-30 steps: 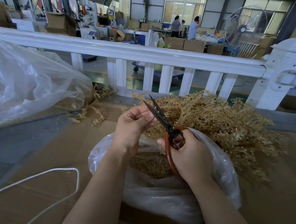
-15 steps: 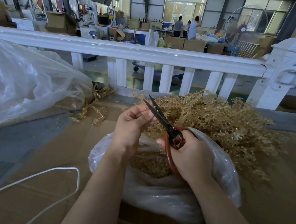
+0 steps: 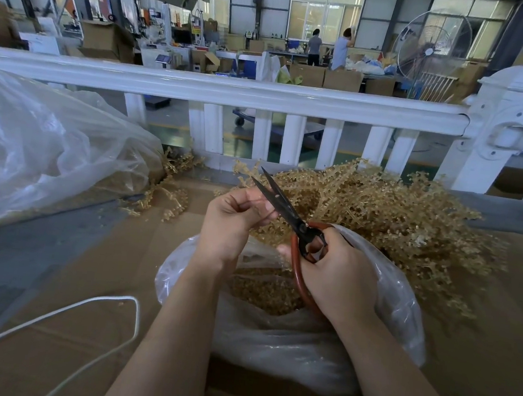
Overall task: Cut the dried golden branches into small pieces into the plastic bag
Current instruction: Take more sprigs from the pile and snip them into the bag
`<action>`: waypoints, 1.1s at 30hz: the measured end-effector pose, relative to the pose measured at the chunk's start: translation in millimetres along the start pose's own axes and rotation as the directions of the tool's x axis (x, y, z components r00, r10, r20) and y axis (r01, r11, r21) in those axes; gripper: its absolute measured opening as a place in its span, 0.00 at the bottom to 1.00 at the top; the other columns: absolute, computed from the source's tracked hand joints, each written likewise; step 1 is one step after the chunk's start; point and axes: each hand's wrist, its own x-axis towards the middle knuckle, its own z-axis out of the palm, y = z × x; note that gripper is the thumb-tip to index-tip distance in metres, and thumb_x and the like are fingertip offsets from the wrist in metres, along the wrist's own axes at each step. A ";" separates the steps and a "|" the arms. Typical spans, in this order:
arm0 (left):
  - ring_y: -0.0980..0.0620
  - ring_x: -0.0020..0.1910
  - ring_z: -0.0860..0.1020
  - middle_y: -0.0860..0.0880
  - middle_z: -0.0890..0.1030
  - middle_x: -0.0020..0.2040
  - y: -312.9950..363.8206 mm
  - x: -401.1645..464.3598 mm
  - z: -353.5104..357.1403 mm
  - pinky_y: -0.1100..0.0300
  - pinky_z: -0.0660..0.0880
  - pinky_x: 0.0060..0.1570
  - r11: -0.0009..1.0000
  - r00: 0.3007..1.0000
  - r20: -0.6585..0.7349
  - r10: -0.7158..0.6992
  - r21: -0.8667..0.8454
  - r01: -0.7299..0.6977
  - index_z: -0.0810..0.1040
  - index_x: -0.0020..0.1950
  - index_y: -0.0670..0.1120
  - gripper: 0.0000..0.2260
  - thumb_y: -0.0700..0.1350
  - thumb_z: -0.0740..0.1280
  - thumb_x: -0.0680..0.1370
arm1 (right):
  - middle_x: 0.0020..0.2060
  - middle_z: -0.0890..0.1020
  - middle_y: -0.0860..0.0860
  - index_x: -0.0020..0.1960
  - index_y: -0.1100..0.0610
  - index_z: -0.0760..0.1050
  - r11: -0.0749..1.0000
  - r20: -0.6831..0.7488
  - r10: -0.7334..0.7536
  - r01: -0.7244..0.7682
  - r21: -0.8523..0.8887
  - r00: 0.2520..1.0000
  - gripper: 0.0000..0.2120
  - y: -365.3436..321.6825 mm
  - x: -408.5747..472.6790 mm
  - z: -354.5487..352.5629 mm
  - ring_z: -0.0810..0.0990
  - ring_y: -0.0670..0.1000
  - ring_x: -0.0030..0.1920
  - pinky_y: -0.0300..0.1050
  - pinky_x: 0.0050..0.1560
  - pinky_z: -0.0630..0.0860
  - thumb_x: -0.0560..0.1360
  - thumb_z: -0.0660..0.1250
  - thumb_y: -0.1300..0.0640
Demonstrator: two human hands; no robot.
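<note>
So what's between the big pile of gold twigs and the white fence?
Nothing much: in the head view the golden pile runs almost up to the white fence, leaving only a thin grey strip of the ledge behind it.

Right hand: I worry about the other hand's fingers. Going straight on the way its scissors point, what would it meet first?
Probably the left hand's fingertips, touching the scissors blades; depth is unclear. Beyond lie the golden branches.

Brown cardboard surface [image 3: 49,330], with a grey strip along its left side. Directly below the grip, an open plastic bag [image 3: 286,353] of cut pieces; just beyond and right of the grip, a heap of golden branches [image 3: 395,217]. Far left: large clear bag [image 3: 50,152], loose sprigs [image 3: 170,198]. Near left: white cord [image 3: 133,316].
</note>
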 end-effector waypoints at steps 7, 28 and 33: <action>0.54 0.36 0.81 0.48 0.84 0.37 -0.3 1.0 0.1 0.63 0.79 0.43 1.000 1.000 0.019 -0.009 -0.020 0.009 0.82 0.45 0.40 0.08 0.29 0.67 0.76 | 0.27 0.74 0.40 0.38 0.51 0.75 0.998 -0.044 -0.034 0.036 0.051 0.998 0.23 -3.0 -0.1 -2.6 0.68 0.40 0.27 0.25 0.30 0.57 0.68 0.67 0.30; 0.47 0.39 0.78 0.40 0.80 0.40 1.4 -1.3 -0.9 0.56 0.76 0.45 0.997 0.997 0.068 0.044 0.063 -0.048 0.78 0.42 0.37 0.07 0.27 0.66 0.75 | 0.31 0.77 0.43 0.39 0.52 0.71 0.999 -0.025 -0.027 0.026 -0.037 0.999 0.22 -1.0 0.8 -1.1 0.73 0.45 0.31 0.28 0.29 0.57 0.70 0.75 0.36; 0.50 0.37 0.78 0.40 0.79 0.39 1.2 -0.8 -1.5 0.58 0.77 0.45 0.998 0.998 0.057 0.024 0.052 -0.027 0.78 0.43 0.36 0.05 0.28 0.66 0.76 | 0.29 0.76 0.42 0.37 0.52 0.71 0.999 -0.052 -0.037 0.035 -0.035 0.998 0.22 -1.0 0.7 -0.5 0.70 0.43 0.28 0.26 0.29 0.55 0.69 0.76 0.36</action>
